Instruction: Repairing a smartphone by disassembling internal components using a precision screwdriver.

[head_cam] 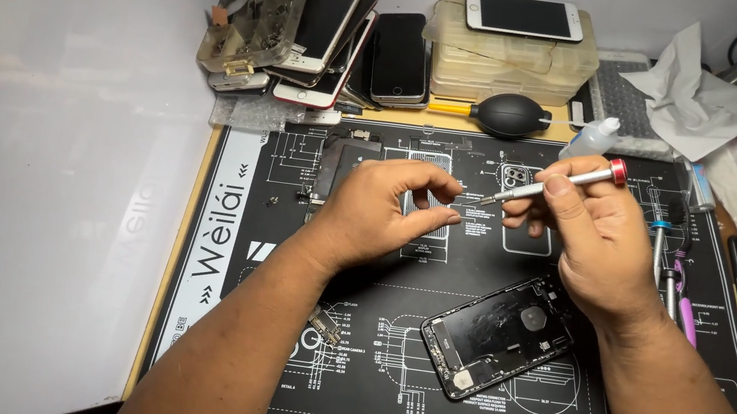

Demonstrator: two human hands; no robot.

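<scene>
A slim screwdriver with a red cap was held in the right hand at frame centre, its tip brought to the pinched fingertips of the left hand, best kept steady, both wrists raised above the opened phone at lower centre.

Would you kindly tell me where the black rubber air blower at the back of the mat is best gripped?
Grip the air blower round its fat bulb, coming from above. It lies on its side, bulb clear on top, while its thin yellow nozzle points left toward the phones.
</scene>
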